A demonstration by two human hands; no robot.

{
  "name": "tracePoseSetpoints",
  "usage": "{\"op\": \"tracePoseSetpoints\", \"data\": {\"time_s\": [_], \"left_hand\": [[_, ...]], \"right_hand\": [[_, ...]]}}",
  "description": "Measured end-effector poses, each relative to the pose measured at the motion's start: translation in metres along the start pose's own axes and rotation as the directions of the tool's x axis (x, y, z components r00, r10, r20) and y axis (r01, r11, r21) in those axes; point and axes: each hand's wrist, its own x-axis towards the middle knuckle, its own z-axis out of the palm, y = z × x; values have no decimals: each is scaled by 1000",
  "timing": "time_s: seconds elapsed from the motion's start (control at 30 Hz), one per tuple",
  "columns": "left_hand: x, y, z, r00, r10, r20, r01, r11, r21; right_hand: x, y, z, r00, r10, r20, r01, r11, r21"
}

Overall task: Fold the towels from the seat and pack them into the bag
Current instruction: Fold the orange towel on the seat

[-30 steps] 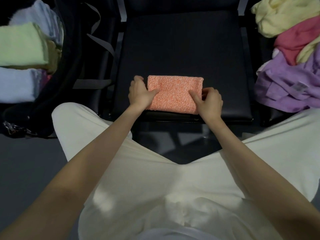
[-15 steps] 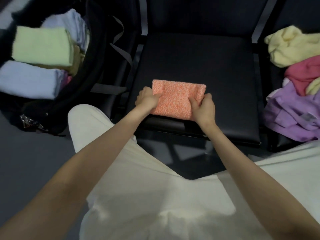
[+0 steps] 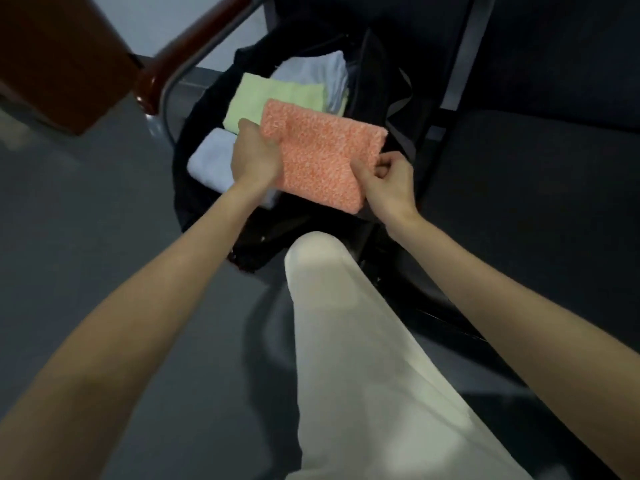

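Grey floor [image 3: 86, 244] below, dark seat [image 3: 540, 188] at right. Folded orange towel [image 3: 322, 157] up over open black bag [image 3: 194, 188], gripped by left hand [image 3: 254, 157] and right hand [image 3: 389, 187]. Green towel [image 3: 263, 100] and white towels [image 3: 211, 159] inside, little room left.

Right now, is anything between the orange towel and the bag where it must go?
Nothing visible blocks it. Both hands, left hand and right hand, hold the folded orange towel over the open black bag. Below lie a green towel and white towels, already packed, so it can rest on them.
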Motion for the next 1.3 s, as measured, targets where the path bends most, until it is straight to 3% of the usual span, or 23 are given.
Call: {"op": "tracePoseSetpoints", "data": {"time_s": [0.17,0.47,0.6,0.8,0.9,0.97,1.07,1.17,1.3], "left_hand": [[54,-46,-44,996,-24,-84,36,989,146],[91,-93,-44,996,-80,-44,90,942,323],[88,-105,-32,996,-65,-59,83,917,391],[92,-88,-37,988,-139,-65,152,941,304],[77,-65,-28,993,-30,-111,70,926,371],[56,-45,-14,987,164,4,-154,917,368],[18,-11,14,908,346,236,-411,845,343],[-20,31,48,842,339,420,-503,775,383],[-65,86,98,726,319,609,-601,725,337]], "right_hand": [[12,-17,82,998,-11,64,13,999,-34],[40,-7,145,990,34,137,1,970,-245],[40,6,146,979,36,203,41,931,-363],[34,-6,116,970,-49,237,170,836,-522],[26,-6,76,959,-178,222,278,750,-600],[20,-2,39,947,-219,236,321,677,-662],[10,3,-27,943,-224,244,330,562,-759],[-1,15,-103,961,-182,210,271,443,-855],[-22,36,-201,997,-45,70,82,365,-927]]}}
